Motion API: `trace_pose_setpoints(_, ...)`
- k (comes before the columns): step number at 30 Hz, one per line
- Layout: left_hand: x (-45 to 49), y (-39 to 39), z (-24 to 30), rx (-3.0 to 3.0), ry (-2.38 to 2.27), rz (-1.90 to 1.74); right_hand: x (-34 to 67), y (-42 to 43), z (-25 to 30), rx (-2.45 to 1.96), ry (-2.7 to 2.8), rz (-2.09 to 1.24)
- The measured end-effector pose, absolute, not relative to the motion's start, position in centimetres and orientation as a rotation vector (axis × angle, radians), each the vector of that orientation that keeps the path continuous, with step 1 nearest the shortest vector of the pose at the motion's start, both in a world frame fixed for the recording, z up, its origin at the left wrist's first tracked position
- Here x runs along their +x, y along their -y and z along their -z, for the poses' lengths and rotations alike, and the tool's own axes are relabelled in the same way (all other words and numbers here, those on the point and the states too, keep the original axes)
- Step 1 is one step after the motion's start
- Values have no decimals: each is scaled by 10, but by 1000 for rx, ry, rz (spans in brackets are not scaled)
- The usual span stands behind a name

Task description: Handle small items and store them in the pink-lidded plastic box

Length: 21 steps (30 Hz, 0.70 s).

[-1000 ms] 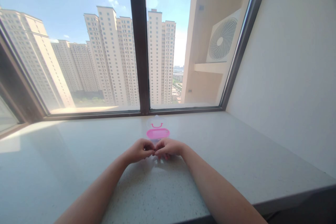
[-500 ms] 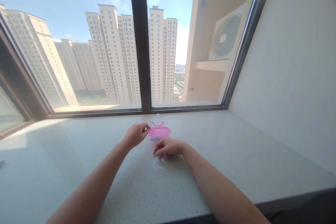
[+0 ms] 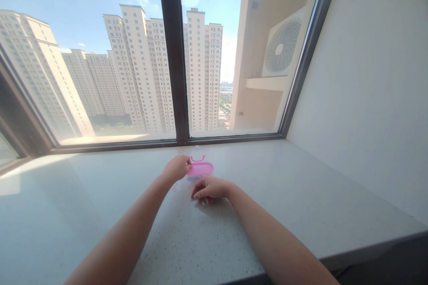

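A small plastic box (image 3: 199,169) with a pink rim stands on the pale windowsill; its clear lid (image 3: 200,150), bearing a pink handle (image 3: 197,159), is tilted up behind it. At the box's left end, my left hand (image 3: 177,167) has its fingertips pinched together over the pink rim. Whatever they hold, if anything, is too small to name. My right hand (image 3: 211,188) rests on the sill just in front of the box, fingers curled down. A small shiny bit shows beneath those fingers, its kind unclear. This hand hides part of the box's front.
The speckled white windowsill (image 3: 294,213) spreads around the box, its front edge at the lower right. Behind it rises a window with a dark frame (image 3: 176,75). A white wall (image 3: 374,98) bounds the right side. Faint pinkish marks lie left of the box.
My left hand has moved a little toward the box, its fingertips now over the rim's left end. My right hand stays curled in front of the box. The view has shifted slightly.
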State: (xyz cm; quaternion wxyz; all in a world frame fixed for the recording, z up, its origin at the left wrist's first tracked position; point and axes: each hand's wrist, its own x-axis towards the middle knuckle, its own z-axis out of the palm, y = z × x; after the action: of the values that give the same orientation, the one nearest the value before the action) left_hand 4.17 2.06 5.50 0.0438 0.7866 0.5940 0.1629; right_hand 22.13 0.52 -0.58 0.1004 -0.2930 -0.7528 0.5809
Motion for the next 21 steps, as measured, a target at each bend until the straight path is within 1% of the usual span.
trace_pose_setpoints(12,37,-27,-51,2377,-1719,-556,224,-5,5,-863,2230,-1739)
trace_pose_setpoints(21,15,-21,-60,2276,-1824,-874,224,-6,7,-841,2254,-1726)
